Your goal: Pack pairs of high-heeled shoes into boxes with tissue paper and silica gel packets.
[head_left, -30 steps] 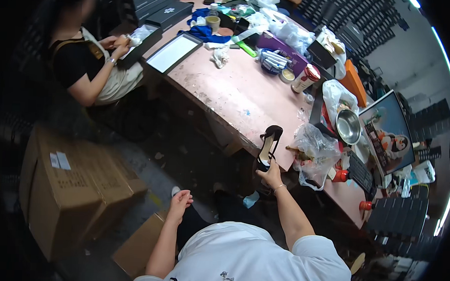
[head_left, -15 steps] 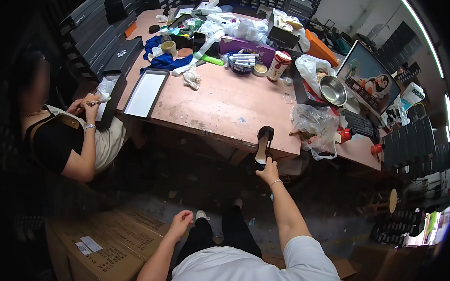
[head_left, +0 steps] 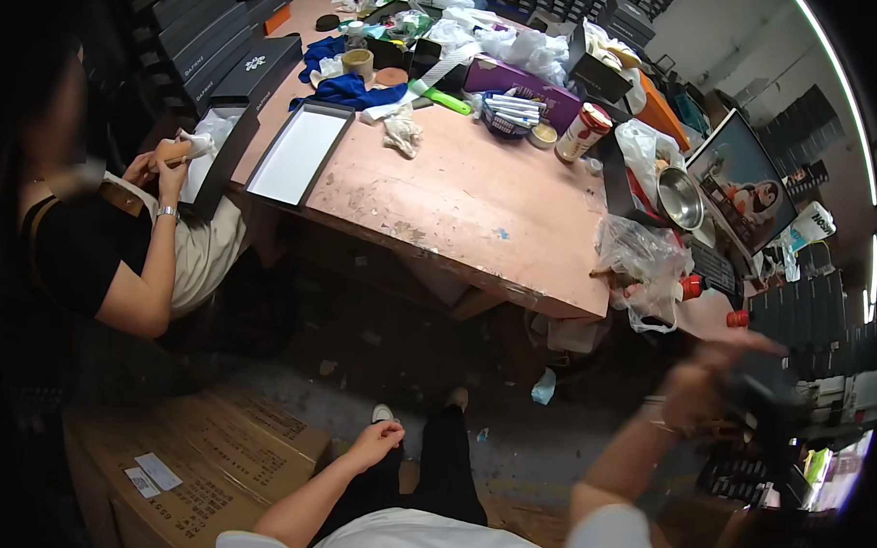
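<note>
My right hand (head_left: 700, 385) is far out to the right, smeared by motion. Against it is a dark blurred shape, the black high-heeled shoe (head_left: 764, 406), whose outline is hard to make out. Low over my legs is my left hand (head_left: 381, 440), its fingers curled together and nothing visible in them. To the left sits a co-worker, whose hands (head_left: 160, 170) hold a light tan item with white paper above an open dark shoebox (head_left: 213, 174).
A pink-topped table (head_left: 441, 197) carries an upturned box lid (head_left: 296, 158), blue cloth (head_left: 353, 92), a basket of pens (head_left: 510, 114), a metal bowl (head_left: 680, 197), a plastic bag (head_left: 642, 267) and a monitor (head_left: 741, 178). A large cardboard box (head_left: 200, 459) stands at lower left.
My right hand has swung from the table's front edge out to the right with the black shoe. My left hand has shifted slightly right, and the view has turned.
</note>
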`<action>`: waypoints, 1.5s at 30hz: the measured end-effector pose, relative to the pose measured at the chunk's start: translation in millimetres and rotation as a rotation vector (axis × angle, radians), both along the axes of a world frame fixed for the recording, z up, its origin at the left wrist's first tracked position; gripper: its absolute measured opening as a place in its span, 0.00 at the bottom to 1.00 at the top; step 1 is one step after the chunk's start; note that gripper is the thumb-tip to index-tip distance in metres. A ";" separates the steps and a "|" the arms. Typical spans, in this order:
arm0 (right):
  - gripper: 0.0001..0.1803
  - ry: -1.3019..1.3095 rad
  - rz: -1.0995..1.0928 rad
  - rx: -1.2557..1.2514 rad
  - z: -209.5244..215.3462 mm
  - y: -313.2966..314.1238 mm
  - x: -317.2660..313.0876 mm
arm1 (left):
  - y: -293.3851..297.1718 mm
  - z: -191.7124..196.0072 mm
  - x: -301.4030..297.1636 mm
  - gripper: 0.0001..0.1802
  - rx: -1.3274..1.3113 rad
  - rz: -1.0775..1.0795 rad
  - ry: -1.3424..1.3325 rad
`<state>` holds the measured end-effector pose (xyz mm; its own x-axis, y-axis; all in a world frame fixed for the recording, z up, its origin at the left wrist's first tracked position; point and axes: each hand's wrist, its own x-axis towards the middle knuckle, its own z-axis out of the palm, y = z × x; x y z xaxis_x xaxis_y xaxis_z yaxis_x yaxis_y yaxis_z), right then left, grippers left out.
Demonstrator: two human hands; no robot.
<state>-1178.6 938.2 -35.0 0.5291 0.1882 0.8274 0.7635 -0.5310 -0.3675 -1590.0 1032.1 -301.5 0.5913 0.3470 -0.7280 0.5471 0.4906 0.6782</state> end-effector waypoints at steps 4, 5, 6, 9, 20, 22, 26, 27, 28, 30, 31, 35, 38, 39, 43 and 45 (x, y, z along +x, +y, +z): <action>0.31 0.699 0.305 -0.414 -309.0 36.4 -46.8 | 15.5 -10.5 -37.3 0.15 0.092 0.247 -0.041; 0.31 0.818 0.325 -0.378 -292.0 16.5 -79.9 | 10.1 -1.4 -51.9 0.14 0.015 0.334 -0.029; 0.31 0.818 0.413 -0.327 -271.4 49.0 -37.3 | 6.6 6.0 -62.7 0.14 -0.063 0.417 -0.014; 0.30 1.178 0.512 -0.458 -206.7 54.2 -44.3 | 20.3 0.2 -41.2 0.13 -0.053 0.347 0.021; 0.30 1.714 0.929 0.037 -125.5 32.0 -81.0 | 17.8 22.3 -16.0 0.16 0.015 0.177 -0.025; 0.30 1.702 0.953 0.015 -122.4 25.5 -86.6 | 17.0 35.3 -2.5 0.19 0.115 0.140 -0.118; 0.29 1.685 0.963 -0.228 -110.3 9.4 -117.7 | 29.4 83.9 80.9 0.30 0.605 0.161 -0.421; 0.29 1.580 1.000 -0.291 -108.8 6.9 -133.7 | 35.4 101.6 106.2 0.31 0.502 0.202 -0.508; 0.29 1.475 1.032 -0.357 -110.4 4.5 -149.3 | 40.8 118.0 126.5 0.31 0.393 0.245 -0.587; 0.37 1.081 1.086 -0.585 -108.8 -2.1 -164.4 | 46.2 132.2 149.1 0.25 -0.096 0.319 -0.655; 0.39 1.214 0.993 -0.617 -88.3 -3.8 -160.8 | 48.8 125.5 149.8 0.23 -0.162 0.318 -0.644; 0.45 1.006 0.669 -0.435 -41.6 -5.4 -106.2 | 41.3 135.6 137.3 0.20 -0.206 0.225 -0.554; 0.33 0.696 0.877 -0.332 -71.5 21.6 -82.2 | 33.4 145.1 136.2 0.20 -0.233 0.136 -0.542; 0.25 0.950 0.913 -0.362 -88.4 19.7 -82.8 | 31.4 142.2 136.2 0.20 -0.206 0.128 -0.543; 0.14 1.390 0.750 -0.125 -118.1 8.6 -133.0 | 30.5 132.0 133.3 0.23 -0.084 0.256 -0.497; 0.15 1.407 0.659 0.029 -144.5 -1.8 -171.2 | 24.4 132.1 138.2 0.27 -0.045 0.299 -0.475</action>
<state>-1349.8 936.4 -179.5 0.6880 0.6850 -0.2396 -0.1060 -0.2318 -0.9670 -1451.9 1056.6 -169.4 0.7385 0.5246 -0.4236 0.0191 0.6117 0.7908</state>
